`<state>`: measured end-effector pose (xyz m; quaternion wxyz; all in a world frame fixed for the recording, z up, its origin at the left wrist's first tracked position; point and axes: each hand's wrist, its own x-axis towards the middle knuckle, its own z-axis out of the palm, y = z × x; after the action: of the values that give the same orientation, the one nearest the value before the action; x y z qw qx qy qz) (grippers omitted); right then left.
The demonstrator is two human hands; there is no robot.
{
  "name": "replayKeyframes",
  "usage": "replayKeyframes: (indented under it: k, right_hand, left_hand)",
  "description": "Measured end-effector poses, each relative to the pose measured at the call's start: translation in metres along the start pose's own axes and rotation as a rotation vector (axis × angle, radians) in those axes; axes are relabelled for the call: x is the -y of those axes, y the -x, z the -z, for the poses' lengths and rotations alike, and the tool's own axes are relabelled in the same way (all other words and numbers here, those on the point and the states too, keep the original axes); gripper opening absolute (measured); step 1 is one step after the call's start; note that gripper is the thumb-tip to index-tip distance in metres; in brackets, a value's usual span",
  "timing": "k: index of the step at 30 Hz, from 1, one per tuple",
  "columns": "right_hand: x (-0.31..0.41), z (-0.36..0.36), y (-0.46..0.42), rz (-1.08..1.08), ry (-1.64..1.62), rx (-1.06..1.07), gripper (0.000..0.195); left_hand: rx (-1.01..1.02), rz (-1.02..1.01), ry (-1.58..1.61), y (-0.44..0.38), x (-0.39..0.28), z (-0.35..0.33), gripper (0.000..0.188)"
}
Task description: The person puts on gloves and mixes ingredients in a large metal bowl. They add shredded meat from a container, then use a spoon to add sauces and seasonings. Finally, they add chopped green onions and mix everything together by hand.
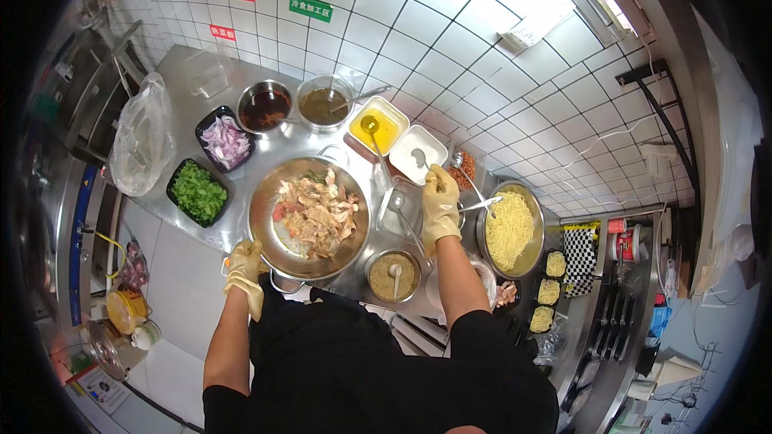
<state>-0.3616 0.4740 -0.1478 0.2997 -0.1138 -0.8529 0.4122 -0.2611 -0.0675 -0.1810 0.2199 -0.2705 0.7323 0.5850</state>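
Observation:
My left hand (244, 262), in a yellowish glove, has its fingers curled at the near left rim of a wide steel basin (258, 193). Shredded meat (319, 211), with some green and red bits, lies in the basin. My right hand (441, 208), gloved the same way, grips the handle of a spoon (419, 158). The spoon's bowl is inside a white square tub (431, 140) whose contents look white. Just left of that tub is another one with yellow oil (392, 123) and a ladle (370, 126) in it.
Sliced onions (226, 141), chopped greens (198, 193) and two bowls of dark sauce (264, 107) (322, 105) stand at left. A bowl of brown seasoning (383, 271) is near my body. Noodles (511, 232) and peanuts (461, 172) sit at right; a tiled wall (386, 24) rises behind.

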Motion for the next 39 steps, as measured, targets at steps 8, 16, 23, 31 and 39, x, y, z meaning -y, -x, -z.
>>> replayKeyframes:
  k: [8, 16, 23, 31, 39]
  right_hand:
    - [0.028, 0.004, -0.004, -0.700, -0.645, -0.273, 0.022]
    - [0.090, 0.022, 0.014, -0.655, -0.624, -0.240, 0.029]
    - [0.286, 0.039, 0.086, -0.425, -0.655, 0.014, 0.050]
    - [0.331, -0.002, 0.145, -0.418, -0.598, 0.150, 0.059]
    - [0.342, 0.008, 0.193, -0.423, -0.560, 0.295, 0.041]
  left_hand:
    - [0.003, 0.019, 0.068, 0.028, -0.020, 0.013, 0.027]
    - [-0.125, -0.230, 0.344, 0.016, 0.010, 0.037, 0.019]
    - [0.258, -0.036, 0.268, 0.015, -0.010, 0.065, 0.041]
    - [0.335, 0.038, 0.236, 0.009, -0.006, 0.063, 0.040]
    - [0.402, 0.047, 0.185, -0.002, -0.003, 0.073, 0.050]
